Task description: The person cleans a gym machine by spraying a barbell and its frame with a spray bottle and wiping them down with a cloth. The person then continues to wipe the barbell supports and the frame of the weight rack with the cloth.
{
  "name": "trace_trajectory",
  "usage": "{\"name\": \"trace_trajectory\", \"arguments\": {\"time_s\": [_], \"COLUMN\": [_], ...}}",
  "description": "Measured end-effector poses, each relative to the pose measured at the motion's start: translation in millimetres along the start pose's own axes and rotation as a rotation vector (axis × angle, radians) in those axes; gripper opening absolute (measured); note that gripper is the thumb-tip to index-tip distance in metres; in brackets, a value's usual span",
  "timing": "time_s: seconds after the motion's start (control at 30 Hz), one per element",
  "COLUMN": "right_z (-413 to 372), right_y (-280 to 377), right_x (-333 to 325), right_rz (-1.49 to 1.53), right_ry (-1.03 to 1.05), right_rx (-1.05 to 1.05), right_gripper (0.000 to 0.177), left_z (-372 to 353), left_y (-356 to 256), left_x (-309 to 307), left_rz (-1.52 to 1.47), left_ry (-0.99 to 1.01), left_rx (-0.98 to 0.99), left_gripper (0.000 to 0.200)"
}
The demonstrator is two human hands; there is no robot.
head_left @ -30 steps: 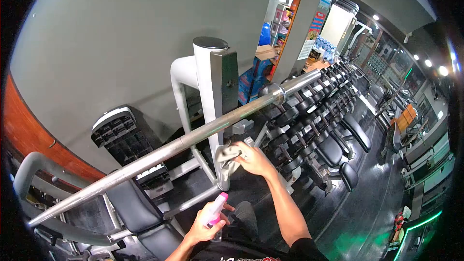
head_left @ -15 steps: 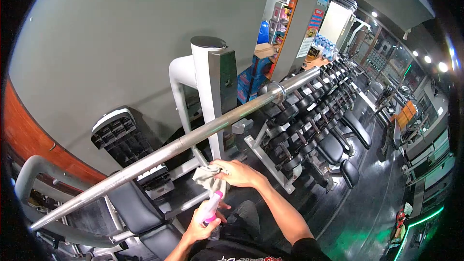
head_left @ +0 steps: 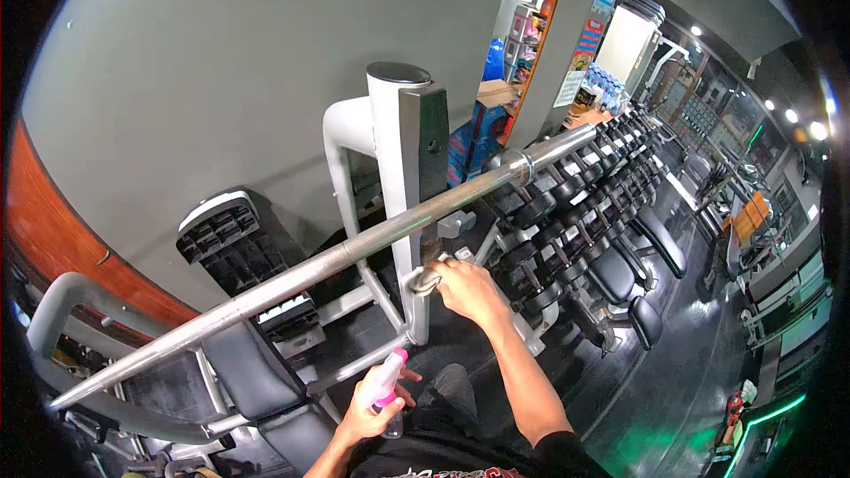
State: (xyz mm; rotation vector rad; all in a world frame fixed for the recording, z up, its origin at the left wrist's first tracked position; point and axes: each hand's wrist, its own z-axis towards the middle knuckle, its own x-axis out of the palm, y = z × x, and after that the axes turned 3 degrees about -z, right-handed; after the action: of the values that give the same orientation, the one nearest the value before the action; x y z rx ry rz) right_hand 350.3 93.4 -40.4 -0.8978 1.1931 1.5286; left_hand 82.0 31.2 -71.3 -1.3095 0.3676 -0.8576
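Note:
A pink-and-white spray bottle [head_left: 384, 381] is gripped in my left hand [head_left: 361, 416], low in front of my body. My right hand [head_left: 469, 288] is closed around a light grey cloth [head_left: 423, 281], held against or right beside the lower part of the white upright post [head_left: 394, 159]. Above both hands a bare metal barbell [head_left: 345, 252] crosses the view at a slant, passing in front of the post. Part of the cloth is hidden by my fingers.
A padded black bench [head_left: 252, 372] lies below the barbell at left. A black-and-white step platform [head_left: 235, 235] leans by the grey wall. On the right stands a rack of dumbbells [head_left: 567, 204], with more padded seats [head_left: 611, 274] beside it.
My right hand has moved up and to the right with the cloth, from near the spray bottle to the post. The left hand keeps its hold on the bottle.

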Motion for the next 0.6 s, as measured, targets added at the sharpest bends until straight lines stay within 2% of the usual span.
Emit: {"name": "trace_trajectory", "arguments": {"time_s": [0.07, 0.17, 0.2, 0.23, 0.3, 0.33, 0.37, 0.4, 0.43, 0.5, 0.57, 0.6], "right_z": [2, 6, 2, -4, -12, -16, -20, -28, -31, -29, -35, -38], "right_y": [4, 22, 28, 29, 24, 14, 3, -19, -15, -35, -54, -45], "right_x": [-1, -8, -7, 4, -8, 3, 14, 41, 27, 50, 89, 97], "right_rz": [-0.003, 0.587, 0.815, 0.885, 0.983, 0.982, 0.784, 0.978, 1.311, 1.340, 1.479, 1.435], "right_ry": [0.019, 0.450, 0.491, 0.283, 0.011, -0.244, -0.555, -0.629, -0.670, -0.953, -0.808, -0.674], "right_rx": [-0.059, -0.061, -0.061, -0.144, -0.050, 0.031, 0.061, 0.423, 0.635, 0.619, 0.554, 0.602], "right_gripper": [0.032, 0.031, 0.034, 0.036, 0.039, 0.043, 0.039, 0.039, 0.042, 0.040, 0.036, 0.033], "left_z": [-4, -4, -5, -5, -6, -6, -5, -5, -5, -7, -9, -10], "left_y": [3, 0, -1, -2, -4, -7, -10, -10, -9, -6, -3, -2], "left_x": [0, 0, -2, -4, -3, -3, -4, -6, -7, -8, -8, -7], "left_rz": [-0.004, -0.038, -0.032, -0.010, 0.009, -0.016, -0.038, -0.050, -0.047, -0.023, -0.027, -0.034], "left_ry": [-0.011, -0.025, -0.020, -0.020, -0.030, -0.046, -0.057, -0.053, -0.050, -0.041, -0.045, -0.048], "left_rx": [0.003, -0.045, -0.047, -0.046, -0.051, -0.060, -0.067, -0.061, -0.062, -0.067, -0.084, -0.101], "left_gripper": [0.053, 0.053, 0.053, 0.052, 0.052, 0.051, 0.050, 0.050, 0.050, 0.051, 0.051, 0.052]}}
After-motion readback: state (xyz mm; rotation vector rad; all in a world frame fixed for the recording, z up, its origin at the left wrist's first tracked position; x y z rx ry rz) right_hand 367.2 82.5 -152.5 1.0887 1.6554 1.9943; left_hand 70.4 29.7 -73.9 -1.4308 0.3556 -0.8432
